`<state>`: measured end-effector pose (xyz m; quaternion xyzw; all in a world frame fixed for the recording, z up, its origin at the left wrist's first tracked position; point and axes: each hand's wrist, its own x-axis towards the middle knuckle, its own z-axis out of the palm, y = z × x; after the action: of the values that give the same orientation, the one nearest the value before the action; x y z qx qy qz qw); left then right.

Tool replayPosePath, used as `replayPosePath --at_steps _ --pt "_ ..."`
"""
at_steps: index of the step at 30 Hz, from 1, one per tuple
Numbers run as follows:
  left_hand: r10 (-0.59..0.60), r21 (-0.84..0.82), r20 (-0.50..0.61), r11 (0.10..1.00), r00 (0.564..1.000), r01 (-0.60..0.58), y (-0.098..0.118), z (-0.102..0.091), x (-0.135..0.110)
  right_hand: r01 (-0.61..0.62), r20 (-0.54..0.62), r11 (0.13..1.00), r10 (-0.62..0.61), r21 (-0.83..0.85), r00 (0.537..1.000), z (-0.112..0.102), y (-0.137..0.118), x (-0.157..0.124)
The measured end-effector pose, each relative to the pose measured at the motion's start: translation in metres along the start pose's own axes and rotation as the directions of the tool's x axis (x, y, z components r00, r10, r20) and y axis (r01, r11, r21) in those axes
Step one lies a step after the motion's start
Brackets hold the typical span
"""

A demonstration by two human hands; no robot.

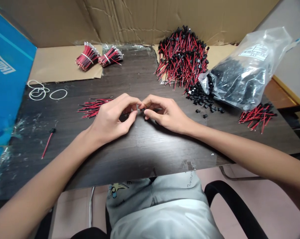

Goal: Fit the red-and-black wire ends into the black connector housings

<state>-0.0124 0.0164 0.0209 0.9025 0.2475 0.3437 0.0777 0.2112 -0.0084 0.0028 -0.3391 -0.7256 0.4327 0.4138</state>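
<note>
My left hand (113, 116) and my right hand (165, 113) meet over the middle of the dark table, fingertips close together. Between the right thumb and fingers is a small black plastic connector housing (142, 110). The left thumb and index finger are pinched; a thin dark wire shows at the gap under them, most of it hidden by the hand. Just beyond the left hand lies a loose bunch of red and black wires (94, 108), partly covered by it. Several loose black connector housings (204, 101) are spilled beyond the right hand.
A clear plastic bag (247, 73) of black housings lies at the right. Behind is a big heap of wired connectors (183, 56); a smaller pile (258, 116) lies far right. Two tied wire bundles (87, 56), rubber bands (58, 94) and a single wired connector (48, 142) lie left.
</note>
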Motion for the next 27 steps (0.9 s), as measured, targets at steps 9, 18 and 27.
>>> replayPosePath --at_steps 9,18,27 --pt "-0.056 -0.016 -0.017 0.998 0.998 0.056 0.0017 0.0033 -0.0048 -0.014 -0.043 1.000 0.013 -0.011 0.999 0.0012 0.0046 -0.0015" --pt "-0.076 0.014 -0.013 0.997 0.997 0.076 0.0022 0.0022 -0.0051 -0.017 -0.075 1.000 0.016 -0.016 0.997 0.0001 -0.0010 -0.0019" --pt "-0.039 0.015 -0.038 0.999 0.999 0.039 0.0022 0.0027 -0.0046 -0.054 -0.076 0.998 0.057 0.030 0.996 0.0009 0.0013 -0.0010"
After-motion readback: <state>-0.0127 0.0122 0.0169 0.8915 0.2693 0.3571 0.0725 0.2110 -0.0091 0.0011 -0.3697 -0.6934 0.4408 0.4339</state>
